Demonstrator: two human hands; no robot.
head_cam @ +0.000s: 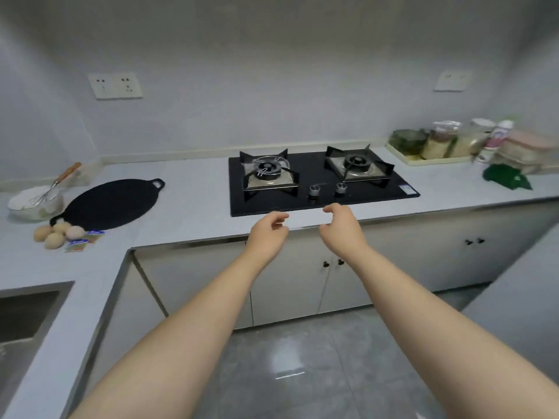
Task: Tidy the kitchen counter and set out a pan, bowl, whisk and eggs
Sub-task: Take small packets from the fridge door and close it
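A flat black pan (pixel 109 204) lies on the grey counter (pixel 193 207) at the left. Beside it stands a white bowl (pixel 36 204) with a wooden-handled whisk (pixel 53 186) leaning in it. Several brown eggs (pixel 57 232) lie in front of the pan, next to two small packets (pixel 84 241). My left hand (pixel 267 234) and my right hand (pixel 343 226) hover side by side over the counter's front edge, just before the stove. Both hold nothing, with fingers loosely curled and apart.
A black two-burner gas stove (pixel 320 179) is set into the counter ahead. At the far right stand a tray (pixel 429 158) of jars, stacked containers (pixel 526 149) and a green bag (pixel 508 176). A sink (pixel 27 313) is at the lower left, white cabinets (pixel 302 282) below.
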